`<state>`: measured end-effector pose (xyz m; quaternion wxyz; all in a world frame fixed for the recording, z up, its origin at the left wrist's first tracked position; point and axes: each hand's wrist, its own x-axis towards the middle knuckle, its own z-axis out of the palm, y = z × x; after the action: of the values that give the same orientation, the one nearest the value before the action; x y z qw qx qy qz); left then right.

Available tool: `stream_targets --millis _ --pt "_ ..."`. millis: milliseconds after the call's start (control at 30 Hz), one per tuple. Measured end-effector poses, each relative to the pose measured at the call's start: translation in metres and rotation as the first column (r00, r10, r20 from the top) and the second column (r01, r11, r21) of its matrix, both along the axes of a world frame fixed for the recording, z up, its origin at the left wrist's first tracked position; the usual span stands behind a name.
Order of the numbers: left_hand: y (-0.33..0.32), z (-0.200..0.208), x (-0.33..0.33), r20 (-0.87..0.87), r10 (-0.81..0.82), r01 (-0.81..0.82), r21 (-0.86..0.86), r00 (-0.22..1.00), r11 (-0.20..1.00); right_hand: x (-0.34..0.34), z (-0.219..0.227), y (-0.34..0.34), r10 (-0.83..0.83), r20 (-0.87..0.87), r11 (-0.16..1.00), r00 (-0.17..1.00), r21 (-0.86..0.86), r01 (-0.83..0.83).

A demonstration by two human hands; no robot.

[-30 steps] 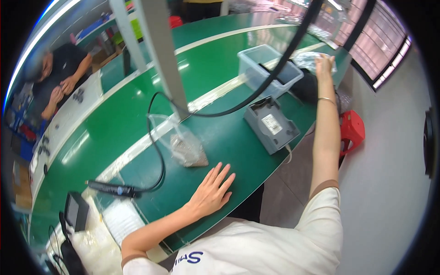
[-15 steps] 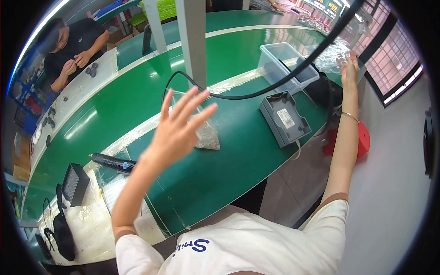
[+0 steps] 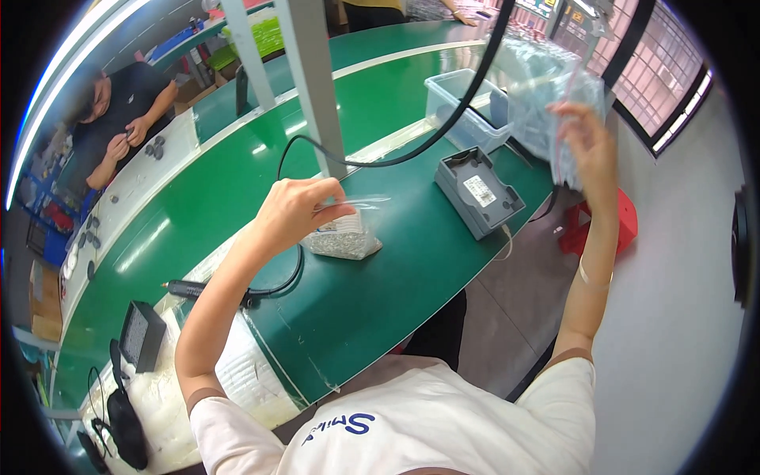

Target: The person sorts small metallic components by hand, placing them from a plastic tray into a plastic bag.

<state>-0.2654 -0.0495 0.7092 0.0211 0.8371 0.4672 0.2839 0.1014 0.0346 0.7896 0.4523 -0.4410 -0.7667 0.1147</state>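
Note:
My left hand is closed in a pinch on the top of a small clear bag. That bag is filled with small pale pieces too fine to name and rests on the green table. At the far right my right hand, slightly blurred, has its fingers curled on the edge of a large clear plastic bag with a reddish strip along its side. The large bag hangs beside a clear plastic bin, partly in front of it. Whether the large bag holds anything, I cannot tell.
A grey tray-like device with a cable sits on the green table. A black cable loops above. An electric screwdriver and a dark box lie left. A red stool stands right; a co-worker sits across.
My left hand went from spread fingers above the small bag to pinching its top. My right hand came nearer, bringing the large plastic bag up and toward me.

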Motion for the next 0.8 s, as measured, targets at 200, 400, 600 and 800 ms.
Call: stream_targets --millis 200,400,600,800 --pt "-0.019 0.012 -0.015 0.059 0.000 0.008 -0.136 0.998 0.991 -0.104 -0.082 -0.058 0.168 0.591 0.911 0.789 0.213 -0.354" --pt "-0.036 -0.004 -0.017 0.048 -0.014 0.015 -0.024 0.999 1.000 -0.122 -0.127 -0.062 0.497 0.672 0.835 0.549 -0.199 -0.514" --pt "-0.039 -0.007 0.004 0.140 -0.007 -0.007 0.097 0.990 0.995 -0.126 -0.091 -0.094 0.414 0.304 0.877 0.858 -0.387 -0.285" --pt "-0.031 -0.006 0.016 0.139 -0.072 0.052 0.144 0.988 0.988 -0.163 -0.112 -0.092 0.258 -0.171 0.965 0.951 0.000 -0.262"
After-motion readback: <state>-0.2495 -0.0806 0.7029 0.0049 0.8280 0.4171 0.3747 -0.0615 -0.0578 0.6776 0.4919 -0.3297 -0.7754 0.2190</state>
